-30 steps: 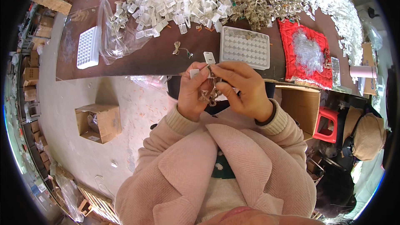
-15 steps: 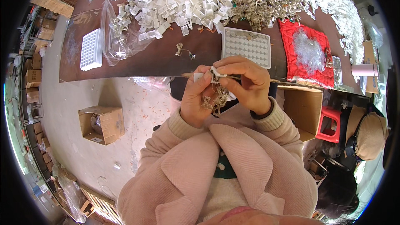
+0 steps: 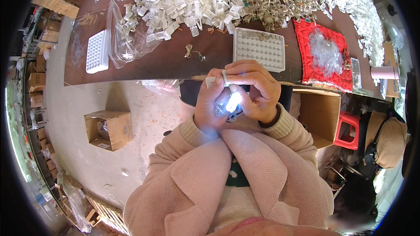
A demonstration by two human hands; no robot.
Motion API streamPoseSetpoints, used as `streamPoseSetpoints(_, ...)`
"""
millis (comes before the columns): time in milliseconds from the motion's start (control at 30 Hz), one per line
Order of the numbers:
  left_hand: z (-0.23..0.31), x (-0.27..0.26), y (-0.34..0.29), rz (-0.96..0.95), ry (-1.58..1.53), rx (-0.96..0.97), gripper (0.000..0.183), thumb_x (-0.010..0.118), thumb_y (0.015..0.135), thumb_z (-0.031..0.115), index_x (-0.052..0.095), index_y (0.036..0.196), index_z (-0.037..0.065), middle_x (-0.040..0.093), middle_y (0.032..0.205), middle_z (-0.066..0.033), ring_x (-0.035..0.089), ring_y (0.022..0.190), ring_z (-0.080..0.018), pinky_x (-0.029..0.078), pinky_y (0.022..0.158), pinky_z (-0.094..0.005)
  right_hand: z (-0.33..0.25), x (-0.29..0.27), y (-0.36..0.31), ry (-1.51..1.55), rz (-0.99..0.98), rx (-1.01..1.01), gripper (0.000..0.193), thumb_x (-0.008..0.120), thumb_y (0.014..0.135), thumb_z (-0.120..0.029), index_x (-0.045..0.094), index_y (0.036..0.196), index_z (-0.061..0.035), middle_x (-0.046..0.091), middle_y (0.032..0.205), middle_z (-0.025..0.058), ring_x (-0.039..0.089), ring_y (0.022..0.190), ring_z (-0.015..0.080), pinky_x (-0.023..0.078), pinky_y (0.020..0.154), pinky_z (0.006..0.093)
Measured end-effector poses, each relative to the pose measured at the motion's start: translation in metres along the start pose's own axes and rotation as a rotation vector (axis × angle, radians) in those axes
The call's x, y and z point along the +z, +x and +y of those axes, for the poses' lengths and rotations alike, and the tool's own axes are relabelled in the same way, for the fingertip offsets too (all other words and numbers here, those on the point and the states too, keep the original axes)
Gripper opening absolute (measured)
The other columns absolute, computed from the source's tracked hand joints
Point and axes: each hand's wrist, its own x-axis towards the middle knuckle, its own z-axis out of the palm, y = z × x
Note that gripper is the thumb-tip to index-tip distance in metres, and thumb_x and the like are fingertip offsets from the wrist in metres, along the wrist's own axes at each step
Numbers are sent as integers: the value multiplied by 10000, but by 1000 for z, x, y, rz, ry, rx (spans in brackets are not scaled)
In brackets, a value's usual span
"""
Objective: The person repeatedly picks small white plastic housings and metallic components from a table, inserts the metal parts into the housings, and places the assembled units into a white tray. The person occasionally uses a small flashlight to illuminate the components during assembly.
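Light (image 3: 233, 103) glows white just below a small white case (image 3: 225, 78), which I see pinched tight by the left hand (image 3: 205, 108) and right hand (image 3: 263, 97) near the table (image 3: 175, 63) edge; the left also grips a white square piece (image 3: 211, 82). One is lit; with a heap of white cases (image 3: 188, 6) and a pile of wire bundles (image 3: 280, 2) lying there, I judge much remains. Hands cover most of the case; glare hides the light's shape from me.

Blue-white glare is flaring from a small light (image 3: 233, 102) beside the right hand (image 3: 259, 94), hiding detail. Upper-right white heap (image 3: 350, 11) is washing out. Fisheye is bending the table edge (image 3: 131, 77); corners are going black.
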Motion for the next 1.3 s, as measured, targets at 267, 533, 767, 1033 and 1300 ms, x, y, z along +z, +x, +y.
streamPoseSetpoints(267,-14,4,-1,192,71,-8,116,613,1003,190,543,1069,124,621,970,-12,617,804,-83,527,655,-223,2,-22,-18,-97,-55,-29,340,655,729,111,701,1049,4,686,1121,187,677,1060,327,544,907,384)
streamPoseSetpoints(533,-29,17,5,41,195,-59,149,601,1005,203,548,1081,86,623,895,-16,608,756,-80,522,690,-232,-2,-50,-37,-255,-7,-139,343,691,758,59,702,1097,7,678,1183,190,661,1051,339,536,892,405)
streamPoseSetpoints(767,-39,10,11,39,395,-193,146,631,990,207,536,1094,169,644,1000,-58,399,601,14,311,458,-150,-6,-110,-64,-353,49,196,217,692,849,8,730,1061,-16,734,1040,133,698,941,283,545,833,361)
streamPoseSetpoints(1033,-45,10,14,36,372,-162,144,636,983,170,563,1105,150,645,965,-47,396,590,1,318,471,-155,36,-198,-74,-999,393,413,135,730,866,-66,737,994,-24,695,836,124,660,682,218,523,646,299)
streamPoseSetpoints(1300,-44,14,15,100,324,-150,94,640,969,94,591,1049,96,654,883,-30,400,540,-27,339,445,-183,47,-203,-78,-1053,365,558,127,753,842,-110,741,942,-33,702,883,146,697,739,270,540,670,346)
